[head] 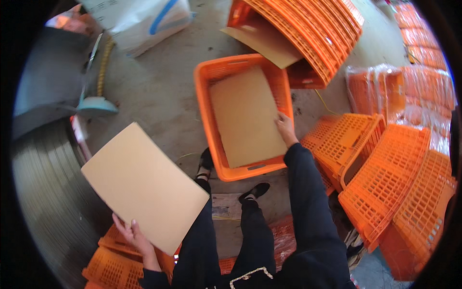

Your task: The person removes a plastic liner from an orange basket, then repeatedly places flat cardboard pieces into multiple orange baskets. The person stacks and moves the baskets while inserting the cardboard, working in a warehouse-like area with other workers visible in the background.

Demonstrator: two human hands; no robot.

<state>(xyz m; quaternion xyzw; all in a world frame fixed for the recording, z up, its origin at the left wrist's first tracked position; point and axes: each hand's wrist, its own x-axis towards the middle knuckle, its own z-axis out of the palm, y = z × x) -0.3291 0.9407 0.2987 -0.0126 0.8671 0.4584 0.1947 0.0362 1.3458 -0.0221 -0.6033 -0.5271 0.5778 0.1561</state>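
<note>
My left hand [135,236] grips the lower edge of a tan cardboard sheet [146,188], which it holds tilted out to my left. In front of me stands an orange plastic crate [224,174] with a second cardboard sheet [249,119] inside it. My right hand [286,126] is at the right edge of that second sheet, its fingers curled over the edge beside the crate's wall. Part of the fingers of each hand is hidden.
Nested orange crates [306,32] lie on their side ahead, a cardboard sheet [267,41] poking out. More crates [386,177] lean at the right, by plastic-wrapped stacks [426,86]. A broom [97,103], a large white bag [144,21] and a pile of flat sheets [50,180] are at the left.
</note>
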